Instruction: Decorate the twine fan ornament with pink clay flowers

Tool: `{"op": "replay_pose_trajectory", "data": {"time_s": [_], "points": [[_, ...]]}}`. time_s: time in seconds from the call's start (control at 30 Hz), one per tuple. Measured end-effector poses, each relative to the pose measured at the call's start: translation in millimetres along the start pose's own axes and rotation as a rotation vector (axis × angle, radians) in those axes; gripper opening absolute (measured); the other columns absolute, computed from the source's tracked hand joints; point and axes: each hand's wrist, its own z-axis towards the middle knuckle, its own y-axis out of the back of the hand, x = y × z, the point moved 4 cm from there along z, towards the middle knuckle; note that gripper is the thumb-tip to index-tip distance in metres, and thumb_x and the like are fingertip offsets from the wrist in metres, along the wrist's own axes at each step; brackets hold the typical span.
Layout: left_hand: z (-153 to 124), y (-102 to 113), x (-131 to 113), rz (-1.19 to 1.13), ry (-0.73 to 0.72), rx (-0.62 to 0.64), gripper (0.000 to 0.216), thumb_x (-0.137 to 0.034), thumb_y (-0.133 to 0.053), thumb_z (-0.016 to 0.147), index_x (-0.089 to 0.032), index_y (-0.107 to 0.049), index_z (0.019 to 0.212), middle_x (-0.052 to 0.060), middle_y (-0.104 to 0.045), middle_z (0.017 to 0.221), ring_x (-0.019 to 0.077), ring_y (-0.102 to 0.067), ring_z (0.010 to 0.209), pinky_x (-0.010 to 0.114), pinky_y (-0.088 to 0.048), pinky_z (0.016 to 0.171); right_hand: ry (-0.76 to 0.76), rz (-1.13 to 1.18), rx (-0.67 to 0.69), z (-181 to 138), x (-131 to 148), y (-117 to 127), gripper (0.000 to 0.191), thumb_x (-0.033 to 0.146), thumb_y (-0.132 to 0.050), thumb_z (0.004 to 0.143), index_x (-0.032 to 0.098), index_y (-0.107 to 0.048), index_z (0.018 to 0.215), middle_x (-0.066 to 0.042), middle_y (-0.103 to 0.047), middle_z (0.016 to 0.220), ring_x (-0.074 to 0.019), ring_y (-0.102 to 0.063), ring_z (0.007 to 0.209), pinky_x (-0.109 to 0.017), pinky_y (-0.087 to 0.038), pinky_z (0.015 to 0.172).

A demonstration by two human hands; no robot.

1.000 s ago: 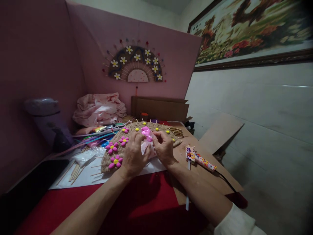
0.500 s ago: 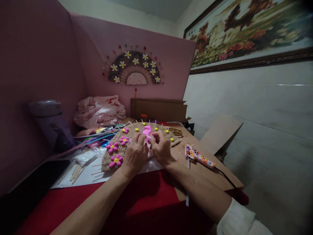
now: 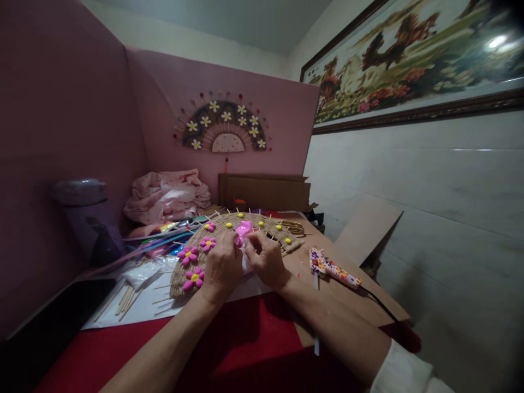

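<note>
Both my hands meet over the middle of a fan-shaped woven twine piece point(image 3: 229, 218) that lies on white paper. My left hand point(image 3: 223, 265) is closed on a small plastic bag of pink modelling clay point(image 3: 244, 232). From the other side my right hand point(image 3: 266, 259) pinches the same bag, thumb and forefinger together. Pink clay flowers with yellow centres, such as one flower point(image 3: 194, 278), sit on the fan's left side. Lone yellow dots point(image 3: 279, 227) run along its top and right. Short sticks poke out round its edge. My fingers partly cover the bag.
A flower-patterned glue gun point(image 3: 333, 268) lies to the right on brown board. At left are loose wooden sticks point(image 3: 127, 300), a clear plastic bag point(image 3: 143, 273), a dark flat object point(image 3: 57, 311) and a purple bottle point(image 3: 88, 224). Cardboard point(image 3: 266, 191) stands behind; a finished fan point(image 3: 225, 123) hangs above.
The view has tilted up a little, so things sit lower in the picture. My hands stay on the pink clay bag, and my fingers have shifted slightly on it.
</note>
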Motion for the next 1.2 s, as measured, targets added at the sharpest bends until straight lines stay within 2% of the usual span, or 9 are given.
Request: {"op": "replay_pose_trajectory", "data": {"time_s": [0.17, 0.33, 0.4, 0.53, 0.63, 0.77, 0.93, 1.07, 1.2], "points": [[2, 4, 1, -0.087, 0.033, -0.036, 0.012, -0.012, -0.045, 0.084, -0.017, -0.054, 0.078, 0.005, -0.058, 0.073, 0.0192, -0.055, 0.069, 0.030, -0.042, 0.063, 0.058, 0.012, -0.006, -1, 0, -2, 0.017, 0.014, -0.046, 0.083, 0.018, -0.061, 0.089, -0.004, -0.065, 0.078, -0.0149, -0.057, 0.066, -0.026, -0.044, 0.065], [3, 5, 2, -0.287, 0.127, -0.058, 0.015, -0.009, -0.045, 0.081, -0.016, -0.059, 0.081, 0.004, -0.062, 0.075, 0.0165, -0.056, 0.070, 0.028, -0.042, 0.065, -0.026, 0.033, -0.048, 0, -2, -2, 0.014, 0.016, -0.048, 0.082, 0.017, -0.060, 0.089, -0.005, -0.065, 0.080, -0.0161, -0.059, 0.070, -0.027, -0.046, 0.067], [2, 4, 5, -0.432, 0.246, -0.058, 0.014, -0.011, -0.048, 0.080, -0.017, -0.061, 0.084, 0.003, -0.063, 0.077, 0.0156, -0.057, 0.072, 0.027, -0.043, 0.067, -0.067, 0.069, -0.069, 0, -3, -2, 0.015, 0.016, -0.050, 0.081, 0.017, -0.059, 0.093, -0.005, -0.065, 0.082, -0.0161, -0.060, 0.071, -0.027, -0.047, 0.067], [1, -4, 15, -0.855, 0.583, -0.085, 0.008, -0.019, -0.060, 0.071, -0.017, -0.060, 0.079, 0.001, -0.063, 0.075, 0.0137, -0.058, 0.070, 0.025, -0.043, 0.065, -0.068, 0.136, -0.035, 1, -2, -4, 0.019, 0.014, -0.048, 0.080, 0.018, -0.060, 0.094, -0.005, -0.065, 0.086, -0.0165, -0.060, 0.075, -0.027, -0.048, 0.069], [1, -9, 21, -1.141, 0.803, -0.113, 0.023, -0.018, -0.070, 0.055, -0.016, -0.056, 0.073, -0.002, -0.061, 0.067, 0.0107, -0.055, 0.060, 0.022, -0.040, 0.056, -0.081, 0.156, -0.011, 1, -1, -5, 0.017, 0.016, -0.048, 0.082, 0.018, -0.062, 0.090, -0.005, -0.065, 0.084, -0.0166, -0.060, 0.076, -0.027, -0.048, 0.068], [1, -9, 24, -1.268, 0.969, -0.061, 0.033, -0.015, -0.074, 0.044, -0.015, -0.055, 0.072, -0.006, -0.057, 0.058, 0.0075, -0.050, 0.052, 0.019, -0.036, 0.050, -0.155, 0.227, 0.007, 1, -4, -7, 0.013, 0.021, -0.051, 0.083, 0.018, -0.061, 0.089, -0.005, -0.064, 0.083, -0.0155, -0.060, 0.071, -0.027, -0.049, 0.065], [4, -9, 22, -1.357, 0.961, 0.062, 0.032, -0.011, -0.075, 0.044, -0.015, -0.058, 0.072, -0.004, -0.060, 0.064, 0.0082, -0.054, 0.059, 0.019, -0.039, 0.056, -0.359, 0.536, 0.011, 0, -12, -14, 0.017, 0.029, -0.054, 0.083, 0.017, -0.059, 0.094, -0.001, -0.060, 0.072, -0.0111, -0.055, 0.055, -0.023, -0.048, 0.051], [8, -6, 18, -1.408, 0.869, 0.167, 0.024, -0.013, -0.073, 0.053, -0.015, -0.062, 0.074, -0.002, -0.062, 0.069, 0.0091, -0.056, 0.065, 0.021, -0.042, 0.062, -0.424, 0.657, -0.009, 3, -12, -13, 0.017, 0.031, -0.058, 0.079, 0.016, -0.063, 0.086, 0.001, -0.058, 0.067, -0.0079, -0.050, 0.049, -0.020, -0.043, 0.045], [11, -2, 17, -1.161, 0.690, 0.277, 0.016, -0.019, -0.067, 0.064, -0.015, -0.064, 0.079, 0.001, -0.065, 0.074, 0.0130, -0.058, 0.070, 0.026, -0.045, 0.066, -0.426, 0.625, 0.020, 6, -15, -9, 0.016, 0.030, -0.060, 0.076, 0.016, -0.066, 0.080, 0.000, -0.059, 0.069, -0.0076, -0.047, 0.047, -0.019, -0.041, 0.040]]}}
